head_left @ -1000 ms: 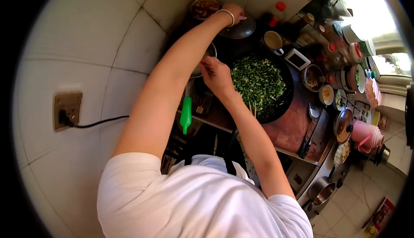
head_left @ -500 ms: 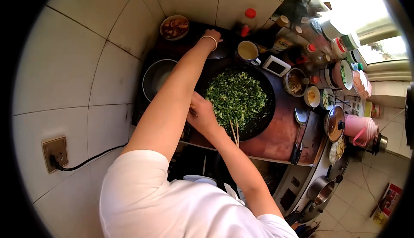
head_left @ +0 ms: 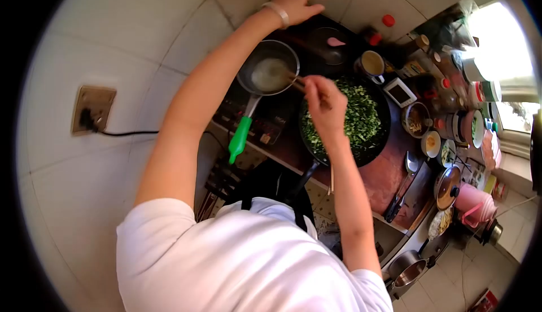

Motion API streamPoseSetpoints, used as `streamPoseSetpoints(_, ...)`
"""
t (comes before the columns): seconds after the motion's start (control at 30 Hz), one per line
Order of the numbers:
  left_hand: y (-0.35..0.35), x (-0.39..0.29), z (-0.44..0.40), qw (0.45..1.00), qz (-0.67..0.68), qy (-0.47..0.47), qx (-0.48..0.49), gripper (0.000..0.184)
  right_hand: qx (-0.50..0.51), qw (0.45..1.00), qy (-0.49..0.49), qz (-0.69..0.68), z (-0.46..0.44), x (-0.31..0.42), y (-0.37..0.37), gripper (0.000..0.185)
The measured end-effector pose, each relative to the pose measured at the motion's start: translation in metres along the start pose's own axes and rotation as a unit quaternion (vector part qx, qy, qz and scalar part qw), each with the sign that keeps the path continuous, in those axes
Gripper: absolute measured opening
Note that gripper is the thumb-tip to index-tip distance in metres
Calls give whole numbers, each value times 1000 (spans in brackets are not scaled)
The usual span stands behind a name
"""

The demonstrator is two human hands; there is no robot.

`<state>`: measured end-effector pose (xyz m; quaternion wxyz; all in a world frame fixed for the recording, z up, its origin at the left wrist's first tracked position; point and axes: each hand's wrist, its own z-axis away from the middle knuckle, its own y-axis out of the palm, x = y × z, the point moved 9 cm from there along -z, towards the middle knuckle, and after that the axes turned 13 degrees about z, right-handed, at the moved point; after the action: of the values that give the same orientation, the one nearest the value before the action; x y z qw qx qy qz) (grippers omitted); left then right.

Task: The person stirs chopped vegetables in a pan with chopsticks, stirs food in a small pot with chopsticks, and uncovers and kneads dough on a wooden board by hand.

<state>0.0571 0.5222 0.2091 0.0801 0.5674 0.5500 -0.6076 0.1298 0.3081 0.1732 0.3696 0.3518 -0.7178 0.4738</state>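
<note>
My left hand, with a light bracelet at its wrist, reaches to the back corner by the tiled wall. Its fingers are stretched and apart, and nothing shows in them. My right hand is closed round a brown wooden stick-like utensil. The utensil's far end is over or in a small saucepan of cloudy pale liquid; blur hides whether it touches. Below the right hand sits a black wok full of chopped greens. Pale chopsticks stick out from its front edge, partly behind my right forearm.
The saucepan's green handle juts over the counter's front edge. A dark lid with a pink knob lies behind it. A mug, a small white-framed device, bottles and bowls line the back. A spatula lies right of the wok.
My left hand has moved from the dark lid to the back corner, covering where the bowl of reddish pieces stood. My right hand has risen toward the saucepan with the utensil. The view has shifted.
</note>
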Motion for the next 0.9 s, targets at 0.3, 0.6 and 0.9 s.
streamPoseSetpoints(0.3,41,52,345,813,315,-481,-88,77,-34,984,15,176,-40,-22,43,18)
streamPoseSetpoints(0.6,91,28,348,524,750,-367,-167,33,-63,953,234,-180,-21,-83,37,32)
streamPoseSetpoints(0.9,92,33,344,520,754,-368,-161,33,78,997,-16,12,-7,1,117,14)
